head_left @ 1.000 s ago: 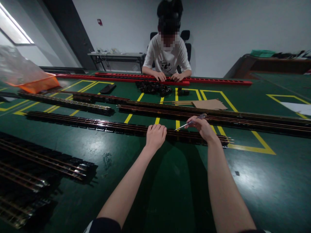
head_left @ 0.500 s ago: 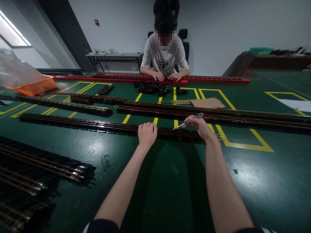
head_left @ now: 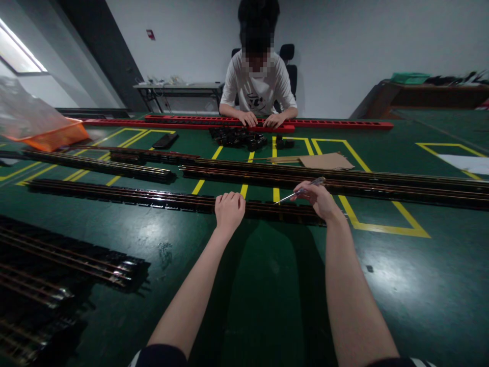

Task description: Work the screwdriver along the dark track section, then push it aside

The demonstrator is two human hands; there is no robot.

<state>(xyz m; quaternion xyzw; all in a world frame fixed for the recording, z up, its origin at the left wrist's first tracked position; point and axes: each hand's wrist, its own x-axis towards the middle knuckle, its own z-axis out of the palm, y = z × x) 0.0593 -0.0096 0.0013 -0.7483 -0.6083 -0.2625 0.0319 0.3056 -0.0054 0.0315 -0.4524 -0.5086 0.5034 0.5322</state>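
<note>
A long black strip with copper-coloured rails (head_left: 179, 201) lies across the green table in front of me. My left hand (head_left: 230, 213) is closed over its near edge, fingers curled round the strip. To the right of it, my right hand (head_left: 319, 199) grips a slim screwdriver (head_left: 318, 181) with a clear-looking handle. Its thin metal shaft slants down to the left, and the tip is at the strip between my hands; whether it touches I cannot tell. Part of the strip's right end is hidden behind my right hand.
Similar strips lie beyond (head_left: 367, 186) and at the lower left (head_left: 69, 255). Farther back are brown cardboard (head_left: 326, 161), a black parts heap (head_left: 237, 138), a dark flat object (head_left: 165, 141) and an orange bin (head_left: 57, 135). A person (head_left: 257, 86) opposite has both hands at a red rail (head_left: 344, 125).
My right hand and the screwdriver have shifted slightly to the right along the strip. My left hand keeps its hold, almost unmoved.
</note>
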